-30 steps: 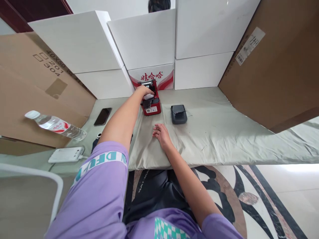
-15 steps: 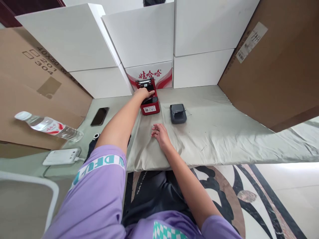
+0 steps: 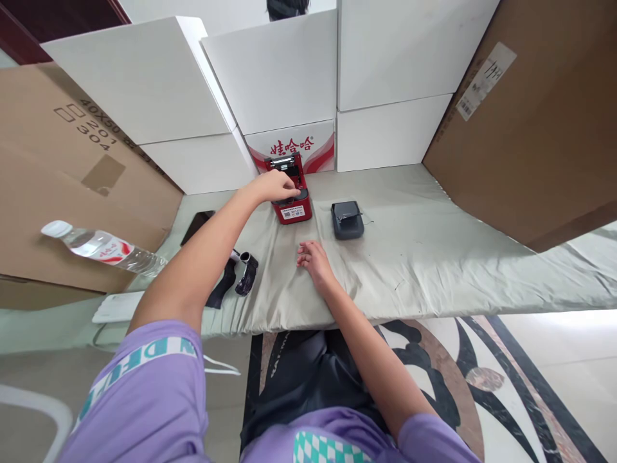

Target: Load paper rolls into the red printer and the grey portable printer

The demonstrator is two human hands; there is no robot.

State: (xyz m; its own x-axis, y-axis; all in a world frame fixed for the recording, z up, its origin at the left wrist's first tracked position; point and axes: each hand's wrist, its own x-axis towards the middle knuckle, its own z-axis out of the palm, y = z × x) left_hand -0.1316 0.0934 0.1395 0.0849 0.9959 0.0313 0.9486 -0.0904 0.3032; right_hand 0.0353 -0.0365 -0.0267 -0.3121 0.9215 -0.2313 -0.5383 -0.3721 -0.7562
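A small red machine that looks like a label printer (image 3: 295,212) stands on the cloth with its lid tipped back, a white sticker on its front. My left hand (image 3: 276,186) lies over its opening, fingers bent down together onto the dark front part; whatever they pinch is hidden under them. Near the table's front, my right hand (image 3: 314,260) rests on the cloth, holding nothing, its fingers loosely curled and apart. To the right of the printer sits a dark grey device (image 3: 347,220) with a dark strip across its top.
White boxes (image 3: 270,71) stack up behind, between brown cartons at left (image 3: 43,193) and right (image 3: 544,128). On the left lie a water bottle (image 3: 108,247), a phone (image 3: 195,225), a white power bank (image 3: 116,307) and a black strap-like thing (image 3: 247,273).
My left hand has drawn back from deeper inside the printer to its front part, and the left elbow has swung left, uncovering the black strap-like thing. My right hand stays nearly still.
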